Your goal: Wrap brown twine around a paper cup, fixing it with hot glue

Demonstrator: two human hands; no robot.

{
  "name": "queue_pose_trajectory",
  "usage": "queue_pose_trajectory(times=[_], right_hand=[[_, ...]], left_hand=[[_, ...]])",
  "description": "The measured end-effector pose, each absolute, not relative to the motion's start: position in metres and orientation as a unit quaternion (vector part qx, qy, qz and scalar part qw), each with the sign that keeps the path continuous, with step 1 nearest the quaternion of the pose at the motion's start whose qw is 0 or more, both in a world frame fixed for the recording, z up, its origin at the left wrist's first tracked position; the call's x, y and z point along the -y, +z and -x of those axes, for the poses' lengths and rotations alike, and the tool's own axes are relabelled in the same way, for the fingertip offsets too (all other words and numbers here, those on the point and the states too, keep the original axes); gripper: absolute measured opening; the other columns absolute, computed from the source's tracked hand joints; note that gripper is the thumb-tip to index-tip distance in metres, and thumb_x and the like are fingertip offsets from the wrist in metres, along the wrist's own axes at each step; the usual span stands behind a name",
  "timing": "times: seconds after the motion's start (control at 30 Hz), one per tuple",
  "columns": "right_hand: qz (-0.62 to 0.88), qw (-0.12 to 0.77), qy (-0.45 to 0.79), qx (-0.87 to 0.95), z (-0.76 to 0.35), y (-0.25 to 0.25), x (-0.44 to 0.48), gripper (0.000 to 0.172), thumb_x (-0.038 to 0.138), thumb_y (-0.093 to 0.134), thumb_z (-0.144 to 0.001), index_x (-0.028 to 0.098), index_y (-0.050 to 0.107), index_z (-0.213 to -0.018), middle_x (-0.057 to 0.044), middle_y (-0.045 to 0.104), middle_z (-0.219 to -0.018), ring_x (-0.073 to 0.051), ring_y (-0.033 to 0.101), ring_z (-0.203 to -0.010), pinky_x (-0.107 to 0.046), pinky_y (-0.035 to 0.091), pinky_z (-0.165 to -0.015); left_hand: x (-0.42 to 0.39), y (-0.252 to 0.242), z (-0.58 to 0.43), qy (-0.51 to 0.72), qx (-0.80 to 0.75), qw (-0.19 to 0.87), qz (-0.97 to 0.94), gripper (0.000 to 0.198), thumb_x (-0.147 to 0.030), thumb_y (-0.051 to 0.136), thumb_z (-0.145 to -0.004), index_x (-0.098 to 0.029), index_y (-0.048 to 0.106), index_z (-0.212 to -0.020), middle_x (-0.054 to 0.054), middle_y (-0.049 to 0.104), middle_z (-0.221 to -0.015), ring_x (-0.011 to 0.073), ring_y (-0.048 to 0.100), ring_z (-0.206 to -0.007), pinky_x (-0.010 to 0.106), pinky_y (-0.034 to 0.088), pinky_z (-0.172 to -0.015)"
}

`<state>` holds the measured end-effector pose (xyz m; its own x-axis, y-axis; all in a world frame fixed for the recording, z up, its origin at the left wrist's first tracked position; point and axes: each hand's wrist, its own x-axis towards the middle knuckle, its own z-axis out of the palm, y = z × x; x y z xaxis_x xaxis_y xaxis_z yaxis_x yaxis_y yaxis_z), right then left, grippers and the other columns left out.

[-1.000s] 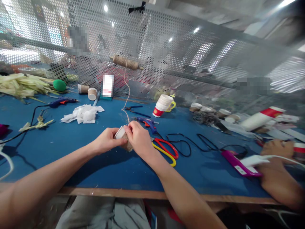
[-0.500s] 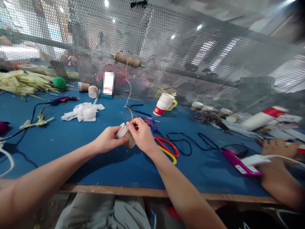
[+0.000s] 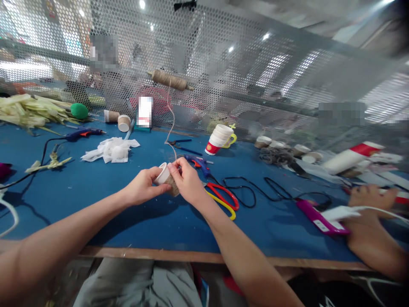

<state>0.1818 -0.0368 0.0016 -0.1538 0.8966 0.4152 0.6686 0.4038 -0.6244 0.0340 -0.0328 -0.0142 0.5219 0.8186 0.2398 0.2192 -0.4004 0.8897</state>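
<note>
Between my hands, above the blue table, is a tilted white paper cup [image 3: 163,175] with brown twine wound round its lower part. My left hand [image 3: 147,186] grips it from the left, thumb below and fingers near the rim. On its right side, my right hand [image 3: 185,177] is closed with thumb and fingertips pinching the twine [image 3: 174,117] against the cup. That strand runs up to a twine spool [image 3: 169,79] on a rod at the mesh screen. Just beyond my right hand lies a blue glue gun [image 3: 200,164], with red-and-yellow-handled scissors [image 3: 223,197] partly under my forearm.
A stack of paper cups [image 3: 219,140], pliers [image 3: 180,141] and crumpled white tissue [image 3: 111,150] lie further back. Another glue gun [image 3: 83,133] is at left. On the right are a purple power strip [image 3: 321,218], black cords and another person's hand [image 3: 370,198].
My right hand has shifted slightly left along the cup, near its rim. The cup has turned a little in my hands, and the twine strand has moved slightly left.
</note>
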Motion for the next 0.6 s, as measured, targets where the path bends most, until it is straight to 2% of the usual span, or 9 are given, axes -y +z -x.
queue_pose_trajectory(times=[0.17,0.3,0.6], right_hand=[[0.515,0.393,0.111,0.754,-0.1816,0.0001,0.0369,0.019,0.035,0.036,-0.082,0.02,0.039,-0.071,-0.001,0.047,-0.068,-0.013,0.045,-0.063,-0.026,0.037,-0.06],[0.5,0.382,0.064,0.774,-0.1794,0.0007,0.0395,0.018,0.033,0.036,-0.083,0.02,0.039,-0.072,-0.003,0.047,-0.073,-0.014,0.046,-0.068,-0.026,0.038,-0.064],[0.493,0.362,0.013,0.791,-0.1787,0.0015,0.0417,0.015,0.031,0.039,-0.082,0.019,0.043,-0.074,-0.005,0.048,-0.078,-0.015,0.047,-0.069,-0.027,0.04,-0.064]], left_hand=[[0.0358,-0.0085,-0.0351,0.348,-0.332,0.486,-0.73,0.027,-0.031,0.056,-0.066,-0.009,0.054,-0.082,0.001,0.054,-0.07,0.0102,0.046,-0.062,0.021,0.038,-0.058],[0.0359,-0.0042,-0.0358,0.377,-0.339,0.548,-0.666,0.019,-0.028,0.053,-0.066,-0.011,0.049,-0.073,-0.002,0.047,-0.063,0.0077,0.043,-0.058,0.02,0.035,-0.056],[0.0326,-0.0058,-0.036,0.383,-0.342,0.588,-0.625,0.012,-0.021,0.053,-0.061,-0.012,0.049,-0.067,-0.003,0.049,-0.062,0.008,0.045,-0.059,0.022,0.036,-0.06]])
